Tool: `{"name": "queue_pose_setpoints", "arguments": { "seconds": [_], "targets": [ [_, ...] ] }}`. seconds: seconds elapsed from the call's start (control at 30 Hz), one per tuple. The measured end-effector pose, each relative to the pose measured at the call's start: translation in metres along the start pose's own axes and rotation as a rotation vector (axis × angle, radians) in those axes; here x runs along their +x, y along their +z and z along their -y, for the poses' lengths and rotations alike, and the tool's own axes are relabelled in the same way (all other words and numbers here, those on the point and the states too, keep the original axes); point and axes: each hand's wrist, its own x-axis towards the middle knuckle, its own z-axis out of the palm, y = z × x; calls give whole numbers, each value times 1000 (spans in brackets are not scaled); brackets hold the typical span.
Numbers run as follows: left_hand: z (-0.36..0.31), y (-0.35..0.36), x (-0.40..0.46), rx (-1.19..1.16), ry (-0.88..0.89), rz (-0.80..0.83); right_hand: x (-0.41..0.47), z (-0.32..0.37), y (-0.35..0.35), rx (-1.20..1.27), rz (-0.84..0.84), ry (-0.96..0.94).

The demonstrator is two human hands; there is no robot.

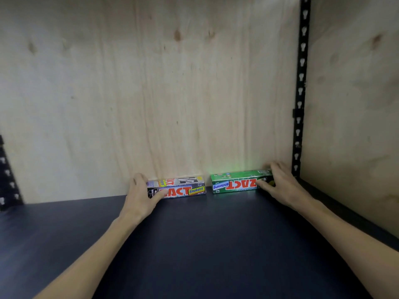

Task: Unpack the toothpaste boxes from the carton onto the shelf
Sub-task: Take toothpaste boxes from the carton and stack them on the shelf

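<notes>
Two toothpaste boxes lie end to end on the dark shelf board (194, 244), against the plywood back wall. The grey and purple Smokers box (183, 187) lies on the left. My left hand (143, 195) grips its left end, thumb on the front face and fingers over the top. The green Whitening box (237, 182) lies on the right with its lettering upside down. My right hand (278, 182) grips its right end, thumb across the front and fingers curled over the top. A small gap separates the two boxes. No carton is in view.
A plywood back wall (151, 93) closes the rear of the shelf. A black perforated upright (301, 83) stands at the back right corner, with a plywood side panel (356, 104) beyond it. Another black upright (8, 175) shows at the far left.
</notes>
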Motion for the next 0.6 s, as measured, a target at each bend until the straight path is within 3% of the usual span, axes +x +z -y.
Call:
{"name": "queue_pose_setpoints", "arguments": {
  "seconds": [0.27,0.6],
  "targets": [
    [-4,-3,-9,-62,-17,33,-10,8,0,18,-11,35],
    [-20,-21,-42,-74,-35,74,-63,48,-15,-136,-105,-20]
  ]
}}
